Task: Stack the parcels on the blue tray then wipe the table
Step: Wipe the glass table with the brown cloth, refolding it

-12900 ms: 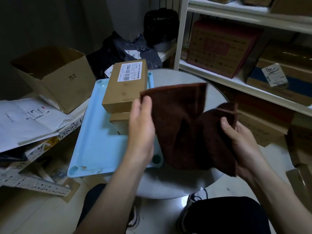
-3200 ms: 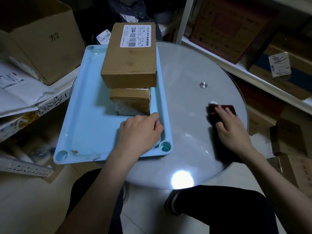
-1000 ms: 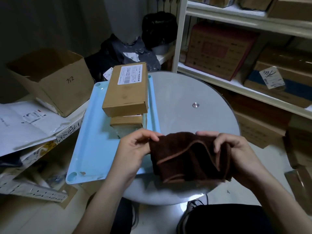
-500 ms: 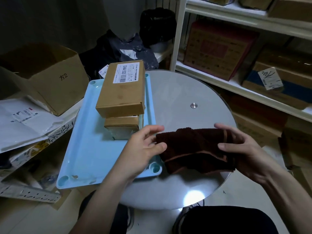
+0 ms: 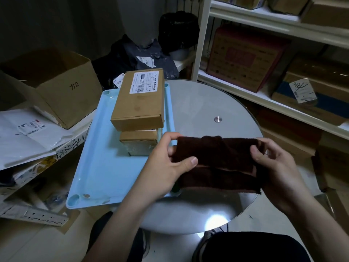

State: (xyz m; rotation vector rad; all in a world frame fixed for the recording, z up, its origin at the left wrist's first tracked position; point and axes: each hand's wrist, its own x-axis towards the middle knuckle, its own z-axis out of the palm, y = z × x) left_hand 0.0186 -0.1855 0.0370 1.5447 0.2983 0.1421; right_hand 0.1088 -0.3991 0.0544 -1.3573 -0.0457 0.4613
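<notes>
Your parcels (image 5: 138,103) are already stacked, the larger box on a smaller one, on the blue tray (image 5: 98,167) at the table's (image 5: 207,103) left side. Your left hand (image 5: 168,167) and right hand (image 5: 273,167) each pinch an end of the folded brown cloth (image 5: 217,159) above the glass (wiping looks unfinished, I judge). The top label reads "12V4A-5525"; the open carton (image 5: 62,91) is marked "方2".

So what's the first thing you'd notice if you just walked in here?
Two hands, the left hand and right hand, holding a folded dark brown cloth over the round glass table. Just left, two cardboard parcels sit stacked on a light blue tray.
</notes>
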